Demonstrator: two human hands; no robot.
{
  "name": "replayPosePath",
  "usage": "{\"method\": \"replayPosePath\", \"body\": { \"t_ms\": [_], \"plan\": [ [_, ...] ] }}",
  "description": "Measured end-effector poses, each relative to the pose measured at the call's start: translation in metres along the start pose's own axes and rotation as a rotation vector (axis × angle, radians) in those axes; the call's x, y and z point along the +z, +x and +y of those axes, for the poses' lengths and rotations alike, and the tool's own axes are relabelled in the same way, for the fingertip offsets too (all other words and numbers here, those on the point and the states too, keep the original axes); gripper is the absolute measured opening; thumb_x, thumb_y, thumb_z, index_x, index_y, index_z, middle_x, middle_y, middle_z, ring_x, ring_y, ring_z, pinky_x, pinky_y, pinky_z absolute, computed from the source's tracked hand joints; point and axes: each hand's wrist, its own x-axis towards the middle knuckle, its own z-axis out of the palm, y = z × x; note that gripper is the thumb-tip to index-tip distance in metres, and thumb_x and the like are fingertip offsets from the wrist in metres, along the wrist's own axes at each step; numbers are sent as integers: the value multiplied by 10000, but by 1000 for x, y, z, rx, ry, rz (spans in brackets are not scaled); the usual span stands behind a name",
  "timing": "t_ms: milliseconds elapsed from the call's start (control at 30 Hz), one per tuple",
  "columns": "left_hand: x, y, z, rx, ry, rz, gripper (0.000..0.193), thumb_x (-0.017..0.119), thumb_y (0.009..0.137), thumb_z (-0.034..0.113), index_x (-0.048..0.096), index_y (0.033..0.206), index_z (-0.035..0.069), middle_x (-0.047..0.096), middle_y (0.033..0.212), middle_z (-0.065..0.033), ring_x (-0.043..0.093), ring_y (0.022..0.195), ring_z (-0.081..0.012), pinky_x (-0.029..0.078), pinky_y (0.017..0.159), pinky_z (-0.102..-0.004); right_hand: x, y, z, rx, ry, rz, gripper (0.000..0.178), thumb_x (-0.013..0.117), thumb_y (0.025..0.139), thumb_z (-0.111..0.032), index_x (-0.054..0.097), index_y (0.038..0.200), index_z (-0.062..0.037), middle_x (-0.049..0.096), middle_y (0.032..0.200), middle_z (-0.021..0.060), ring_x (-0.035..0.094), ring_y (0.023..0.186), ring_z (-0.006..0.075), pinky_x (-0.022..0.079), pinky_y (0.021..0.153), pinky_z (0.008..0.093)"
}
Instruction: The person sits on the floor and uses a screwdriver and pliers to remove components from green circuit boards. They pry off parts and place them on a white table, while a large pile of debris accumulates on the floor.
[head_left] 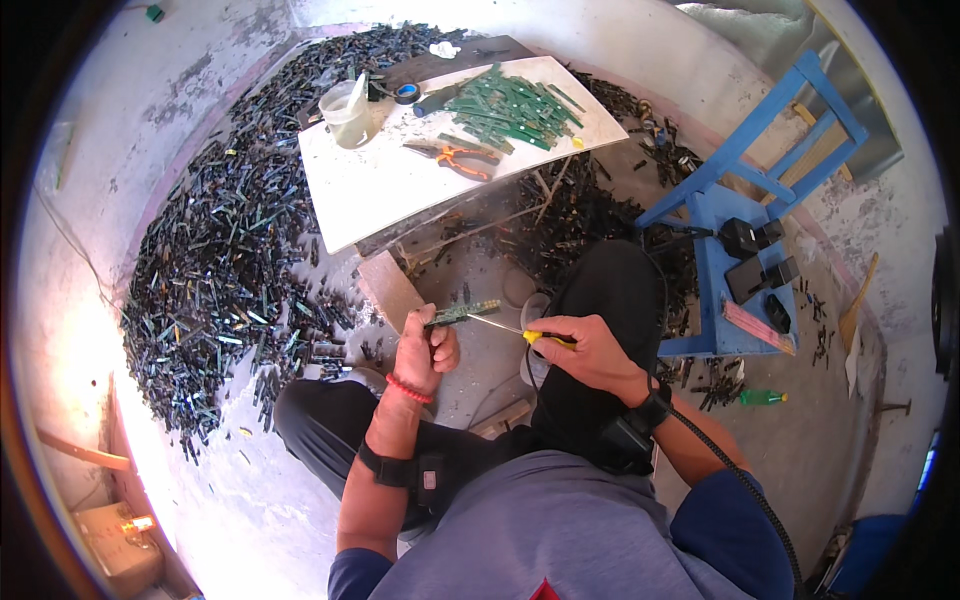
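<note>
My left hand [422, 352] is closed around one end of a narrow green circuit board strip [462, 311], held above my lap. Small parts stand up from the strip's surface, too fine to make out. In my right hand [595, 352] is a screwdriver with a yellow handle [540, 338], gripped between thumb and fingers. Its thin metal shaft points left, and the tip is at or very near the strip; whether they touch I cannot tell. A reddish-brown flat block [389, 290] stands just beyond my left hand.
Ahead, a white-topped table [345, 205] carries a pile of green board strips [515, 108], orange-handled pliers [458, 160], a clear plastic tub [347, 125] and a tape roll [407, 94]. Dark scrap strips [225, 250] heap the floor at left. A blue chair [715, 270] stands at right.
</note>
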Motion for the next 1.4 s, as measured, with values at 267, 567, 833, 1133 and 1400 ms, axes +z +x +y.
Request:
{"method": "replayPosePath", "body": {
  "t_ms": [267,567,833,1133,1400],
  "plan": [
    [2,-6,11,-16,2,-28,481,382,917,458,301,554,154,293,422,-10,223,340,-125,195,361,-283,-14,10,-4,526,583,-199,221,576,906,-102,633,1060,46,532,646,17,387,510,22,273,433,166],
    [12,0,-5,-313,-87,-96,518,424,882,514,287,519,172,236,461,28,216,374,-112,167,375,-269,11,16,-16,554,559,-261,216,571,906,-111,628,1038,51,514,645,30,389,497,39,257,427,180],
    [-9,-2,26,-75,-143,160,472,364,896,496,340,571,154,287,470,2,239,378,-133,212,389,-289,-19,-11,-8,405,531,-9,215,534,897,-58,624,1072,27,575,695,47,468,543,52,310,446,174],
    [-4,2,19,-79,-155,55,466,353,911,478,343,587,142,298,465,-4,235,379,-133,216,394,-289,3,10,-15,133,112,75,220,609,874,-89,631,1061,25,619,746,21,499,638,36,398,564,195],
    [-1,2,16,-85,-69,101,476,367,911,495,347,601,134,316,484,-12,260,394,-133,231,401,-281,3,17,-33,176,-120,-34,246,614,886,-118,624,1079,34,663,897,51,558,729,55,452,650,198]
  ]
}}
